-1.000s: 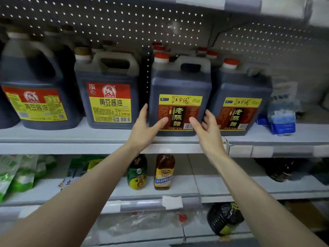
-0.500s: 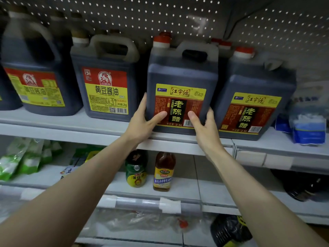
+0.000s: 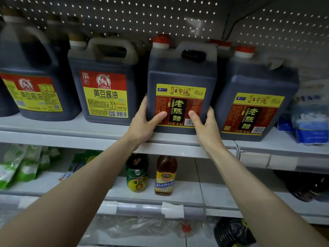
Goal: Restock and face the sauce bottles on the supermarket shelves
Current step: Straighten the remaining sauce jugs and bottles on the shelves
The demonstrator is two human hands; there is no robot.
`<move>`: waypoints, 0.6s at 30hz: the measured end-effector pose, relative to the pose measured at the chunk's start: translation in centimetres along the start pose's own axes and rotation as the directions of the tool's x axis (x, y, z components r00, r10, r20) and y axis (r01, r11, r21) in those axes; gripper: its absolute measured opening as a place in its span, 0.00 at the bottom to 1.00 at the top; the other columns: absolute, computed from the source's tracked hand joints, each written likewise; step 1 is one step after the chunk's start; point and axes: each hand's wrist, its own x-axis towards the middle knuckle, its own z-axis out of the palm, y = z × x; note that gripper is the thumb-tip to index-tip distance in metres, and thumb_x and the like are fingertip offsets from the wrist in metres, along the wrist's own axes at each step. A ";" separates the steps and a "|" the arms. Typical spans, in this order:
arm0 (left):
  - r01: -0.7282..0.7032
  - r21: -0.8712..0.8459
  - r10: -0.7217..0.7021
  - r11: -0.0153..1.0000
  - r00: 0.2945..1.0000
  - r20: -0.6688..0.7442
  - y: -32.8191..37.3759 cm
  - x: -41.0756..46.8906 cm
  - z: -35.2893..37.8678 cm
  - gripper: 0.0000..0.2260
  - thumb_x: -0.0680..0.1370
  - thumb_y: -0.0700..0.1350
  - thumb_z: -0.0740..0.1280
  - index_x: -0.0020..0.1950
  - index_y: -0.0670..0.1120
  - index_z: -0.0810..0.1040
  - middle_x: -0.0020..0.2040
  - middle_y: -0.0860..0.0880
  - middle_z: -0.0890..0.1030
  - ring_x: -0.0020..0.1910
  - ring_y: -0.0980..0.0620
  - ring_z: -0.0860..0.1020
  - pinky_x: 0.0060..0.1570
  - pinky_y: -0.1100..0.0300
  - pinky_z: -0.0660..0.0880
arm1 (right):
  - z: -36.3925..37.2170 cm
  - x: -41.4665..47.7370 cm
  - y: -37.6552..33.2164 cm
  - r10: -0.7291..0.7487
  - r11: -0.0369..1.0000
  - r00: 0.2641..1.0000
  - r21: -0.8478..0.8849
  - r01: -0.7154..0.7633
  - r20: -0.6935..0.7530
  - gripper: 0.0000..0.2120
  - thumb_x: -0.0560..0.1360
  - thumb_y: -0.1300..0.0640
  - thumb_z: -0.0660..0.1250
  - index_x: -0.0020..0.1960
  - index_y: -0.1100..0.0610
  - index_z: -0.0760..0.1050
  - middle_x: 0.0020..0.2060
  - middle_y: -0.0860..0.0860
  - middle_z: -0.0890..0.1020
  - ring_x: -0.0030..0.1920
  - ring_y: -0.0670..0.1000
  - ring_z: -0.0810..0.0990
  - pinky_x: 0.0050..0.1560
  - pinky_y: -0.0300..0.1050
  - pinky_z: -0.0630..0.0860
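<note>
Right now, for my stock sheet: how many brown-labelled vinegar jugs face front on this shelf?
2. The held jug is gripped between the left hand and right hand; the second jug stands just right of it. Red caps behind suggest more, hidden.

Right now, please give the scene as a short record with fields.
held item: vinegar jug, red cap, label facing forward
left hand: grips its lower left side, thumb on label
right hand: grips its lower right side, thumb on label
neighbours: soy sauce jug beside the left hand, second vinegar jug beside the right hand
below: two small bottles on lower shelf
</note>
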 end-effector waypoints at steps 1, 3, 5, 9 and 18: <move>0.003 0.005 -0.003 1.000 1.000 0.002 -0.1 0.1 0.0 0.29 0.76 0.53 0.68 0.75 0.55 0.61 0.64 0.57 0.77 0.63 0.59 0.74 0.68 0.51 0.70 | 0.0 0.1 0.1 -0.002 1.000 1.000 -0.003 0.002 -0.004 0.33 0.77 0.41 0.63 0.77 0.50 0.55 0.71 0.48 0.70 0.70 0.51 0.68 0.70 0.56 0.67; 0.007 0.019 -0.007 1.000 1.000 0.004 -0.1 0.2 -0.1 0.30 0.76 0.54 0.68 0.75 0.55 0.60 0.65 0.57 0.76 0.64 0.58 0.74 0.68 0.51 0.70 | 0.1 0.2 0.2 -0.003 1.000 1.000 -0.011 0.003 -0.010 0.33 0.77 0.41 0.62 0.77 0.50 0.55 0.71 0.48 0.70 0.70 0.51 0.68 0.70 0.56 0.67; 0.012 0.021 -0.012 1.000 1.000 0.004 0.0 0.4 0.0 0.29 0.76 0.54 0.68 0.74 0.54 0.61 0.65 0.56 0.76 0.64 0.58 0.74 0.68 0.51 0.70 | 0.2 0.3 0.2 -0.004 1.000 1.000 -0.009 0.004 -0.011 0.33 0.77 0.41 0.62 0.77 0.50 0.55 0.71 0.48 0.70 0.70 0.51 0.68 0.71 0.55 0.67; 0.012 0.034 -0.012 0.999 1.000 -0.002 0.0 0.7 0.0 0.28 0.76 0.54 0.68 0.74 0.53 0.61 0.65 0.55 0.76 0.63 0.56 0.74 0.67 0.50 0.70 | 0.4 0.6 0.3 -0.004 1.000 1.000 -0.012 0.004 -0.016 0.33 0.77 0.40 0.62 0.77 0.50 0.56 0.70 0.48 0.71 0.70 0.50 0.69 0.70 0.56 0.67; 0.044 0.041 -0.044 0.998 0.999 0.001 0.2 1.2 0.1 0.30 0.76 0.54 0.67 0.75 0.51 0.59 0.66 0.53 0.75 0.64 0.54 0.74 0.69 0.50 0.69 | 0.6 1.2 0.3 0.002 1.000 1.000 -0.023 -0.003 -0.008 0.33 0.77 0.41 0.62 0.77 0.50 0.55 0.71 0.48 0.70 0.71 0.51 0.68 0.70 0.55 0.67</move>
